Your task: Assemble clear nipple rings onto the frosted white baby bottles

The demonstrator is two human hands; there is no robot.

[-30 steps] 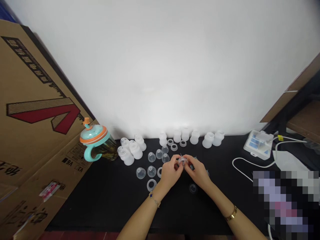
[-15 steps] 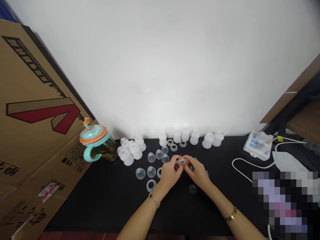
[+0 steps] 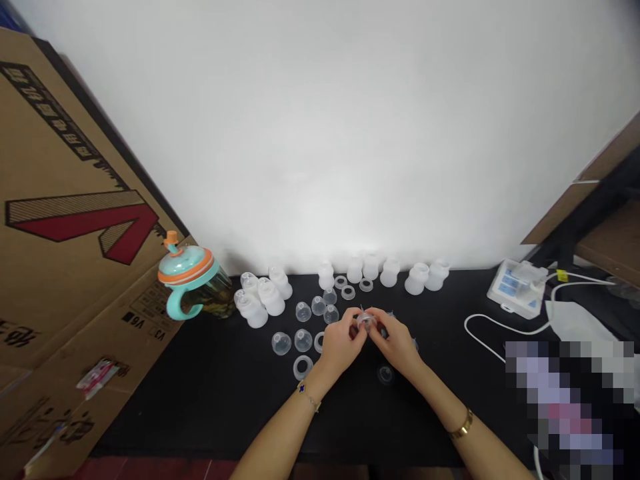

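Observation:
My left hand (image 3: 341, 345) and my right hand (image 3: 399, 341) meet over the black table (image 3: 225, 400), both pinching one small clear plastic cap (image 3: 367, 321) between their fingertips. Several clear dome caps (image 3: 303, 340) and white rings (image 3: 303, 367) lie just left of my left hand. A clear cap (image 3: 385, 375) lies under my right wrist. White frosted bottles (image 3: 264, 299) stand in a group at the left, and more bottles (image 3: 390, 272) line the back by the wall.
A teal and orange sippy cup (image 3: 193, 283) stands at the left by a large cardboard box (image 3: 65, 220). A white device (image 3: 517, 288) with a white cable (image 3: 487, 335) sits at the right. A blurred patch covers the lower right.
Both hands have stayed together on the small cap, with only slight finger movement. The view has shifted a little.

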